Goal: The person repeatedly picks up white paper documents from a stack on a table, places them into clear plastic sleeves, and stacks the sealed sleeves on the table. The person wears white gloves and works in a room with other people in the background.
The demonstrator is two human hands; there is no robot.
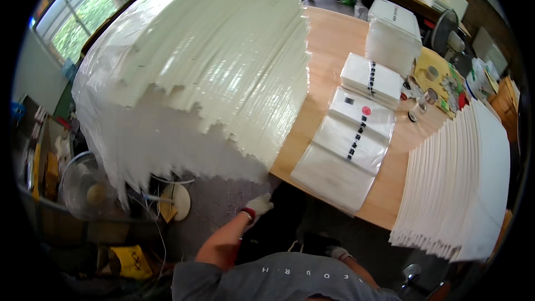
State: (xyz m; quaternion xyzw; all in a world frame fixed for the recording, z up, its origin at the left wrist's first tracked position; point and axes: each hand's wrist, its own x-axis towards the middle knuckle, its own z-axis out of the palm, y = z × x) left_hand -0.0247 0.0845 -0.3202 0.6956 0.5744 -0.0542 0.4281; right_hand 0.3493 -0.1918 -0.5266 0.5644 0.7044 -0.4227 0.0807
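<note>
Below the table (334,39) edge, the left hand (258,206), gloved, reaches forward on a bent arm under the overhanging bag stack (206,61); its grip is unclear. The right hand (337,253) hangs low, fingers hidden.

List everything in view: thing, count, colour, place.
fanned bag stack: one, white, left of table, overhanging its edge
flat plastic bags: one pile, clear with printed strip, table centre
folded bag bundle: one, white, behind the flat bags
tall bag block: one, white, far table
fanned sheets: one row, white, right table edge
table: one, light wood
floor fan: one, grey, lower left
left hand: white glove, below the big stack, grip unclear
right hand: gloved, low by the torso
</note>
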